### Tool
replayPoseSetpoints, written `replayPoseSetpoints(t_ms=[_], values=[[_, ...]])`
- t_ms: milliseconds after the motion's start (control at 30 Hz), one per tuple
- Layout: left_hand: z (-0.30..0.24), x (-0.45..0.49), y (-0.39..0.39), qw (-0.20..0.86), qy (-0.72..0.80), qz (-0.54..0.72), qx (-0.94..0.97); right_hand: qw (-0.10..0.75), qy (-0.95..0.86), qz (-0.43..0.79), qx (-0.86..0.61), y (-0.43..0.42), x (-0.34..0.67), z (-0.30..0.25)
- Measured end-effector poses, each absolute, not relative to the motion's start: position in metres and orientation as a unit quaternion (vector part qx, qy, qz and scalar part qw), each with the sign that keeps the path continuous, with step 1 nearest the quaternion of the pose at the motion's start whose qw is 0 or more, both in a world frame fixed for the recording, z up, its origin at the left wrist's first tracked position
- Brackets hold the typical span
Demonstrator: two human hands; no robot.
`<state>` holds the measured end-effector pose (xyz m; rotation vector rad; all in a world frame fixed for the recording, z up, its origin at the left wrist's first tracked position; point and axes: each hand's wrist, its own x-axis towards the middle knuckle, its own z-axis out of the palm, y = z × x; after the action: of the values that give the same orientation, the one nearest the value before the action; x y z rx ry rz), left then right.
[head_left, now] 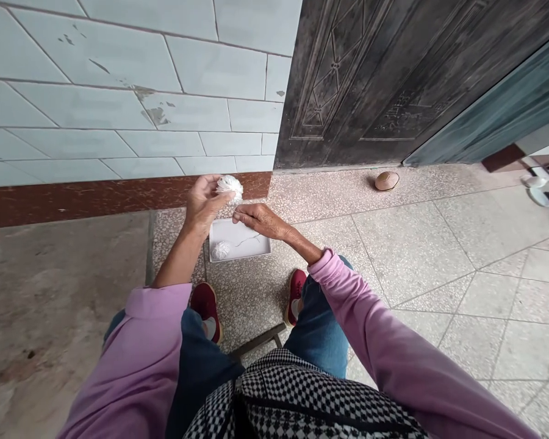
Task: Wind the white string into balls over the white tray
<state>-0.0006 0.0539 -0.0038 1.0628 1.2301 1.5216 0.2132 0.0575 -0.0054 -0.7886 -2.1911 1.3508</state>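
Observation:
My left hand (pixel 204 204) is closed around a white, ruffled ball (pixel 230 188) that looks like a paper or fabric flower, held up near the wall's base. Close by on its right, my right hand (pixel 261 219) has its fingers pinched together just below the ball. What those fingertips hold, if anything, is too small to make out. Beneath both hands a shallow white box (pixel 251 251) rests on the floor. In its left corner lies a second white, ruffled ball (pixel 220 250), and a thin wire or thread (pixel 247 241) crosses its right part.
A pale tiled wall (pixel 119 110) with a brown base strip rises ahead, beside a dark panelled door (pixel 348 79). A round brownish object (pixel 387 180) lies by the doorway. My red shoes (pixel 207 310) flank the area below the box. White items (pixel 537 189) sit at far right.

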Motion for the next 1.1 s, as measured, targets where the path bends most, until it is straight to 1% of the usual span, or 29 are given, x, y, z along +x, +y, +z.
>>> replayPoseSetpoints(t_ms=[67,133,233,333,433,567,700,867,1100], values=[[-0.001,0.001,0.051,0.419,0.516,0.585,0.464,0.241,-0.753,0.54,-0.288,0.061,0.217,-0.001],[0.004,0.003,0.047,0.434,0.518,0.555,0.486,0.273,-0.711,0.566,-0.317,0.068,0.222,0.006],[0.014,0.005,0.04,0.514,0.486,0.512,0.486,0.328,-0.675,0.541,-0.379,0.078,0.232,0.016],[0.023,0.008,0.033,0.598,0.451,0.484,0.453,0.359,-0.655,0.52,-0.414,0.082,0.237,0.025],[0.026,0.013,0.03,0.649,0.411,0.499,0.402,0.375,-0.639,0.52,-0.425,0.082,0.235,0.028],[0.023,0.018,0.032,0.675,0.362,0.536,0.355,0.388,-0.637,0.509,-0.429,0.083,0.228,0.022],[0.02,0.017,0.037,0.658,0.338,0.59,0.325,0.373,-0.685,0.478,-0.404,0.08,0.222,0.011],[0.02,0.016,0.041,0.616,0.343,0.654,0.274,0.312,-0.738,0.455,-0.39,0.069,0.212,0.0],[0.01,0.006,0.047,0.556,0.376,0.7,0.242,0.265,-0.784,0.456,-0.327,0.055,0.206,0.006]])
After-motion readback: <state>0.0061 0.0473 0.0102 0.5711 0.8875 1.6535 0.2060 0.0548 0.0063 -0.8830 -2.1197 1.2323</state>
